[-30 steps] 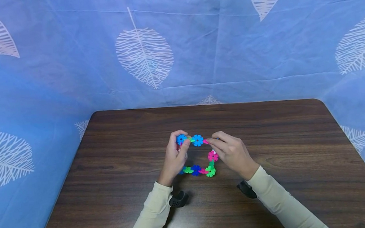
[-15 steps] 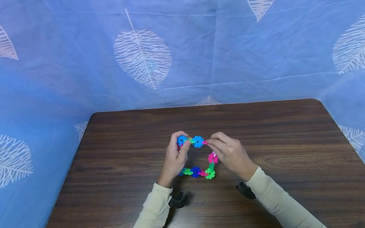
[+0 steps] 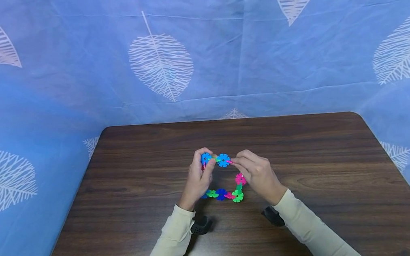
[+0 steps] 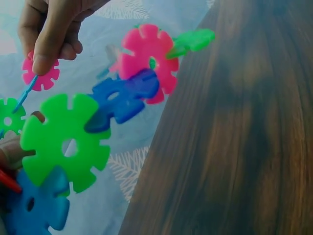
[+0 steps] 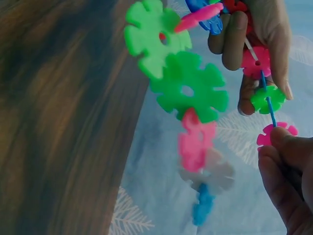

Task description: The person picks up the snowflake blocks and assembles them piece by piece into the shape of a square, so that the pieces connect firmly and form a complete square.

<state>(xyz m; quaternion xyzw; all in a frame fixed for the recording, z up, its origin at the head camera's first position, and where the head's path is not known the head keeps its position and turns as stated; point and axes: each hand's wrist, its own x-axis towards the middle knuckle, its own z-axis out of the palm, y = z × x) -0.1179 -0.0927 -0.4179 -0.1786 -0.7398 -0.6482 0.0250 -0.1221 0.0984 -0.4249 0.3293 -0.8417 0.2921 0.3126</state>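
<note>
A chain of interlocking notched flower discs in blue, green, pink and other colours bends into an open loop between the hands. In the head view my left hand grips the chain at its upper left, thumb over a blue disc. My right hand pinches a pink disc between thumb and fingers. A light green disc and a blue disc seen edge-on link it toward the left hand. The chain's other stretch, with a dark blue disc and a green disc, hangs nearer the body.
A dark wood-grain table lies beneath both hands. Blue cloth printed with white leaves hangs behind and at the sides. Black straps with a camera housing sit at the wrists.
Both hands keep their holds. The right hand has edged slightly left, toward the left hand. The hanging stretch of discs has shifted a little.
</note>
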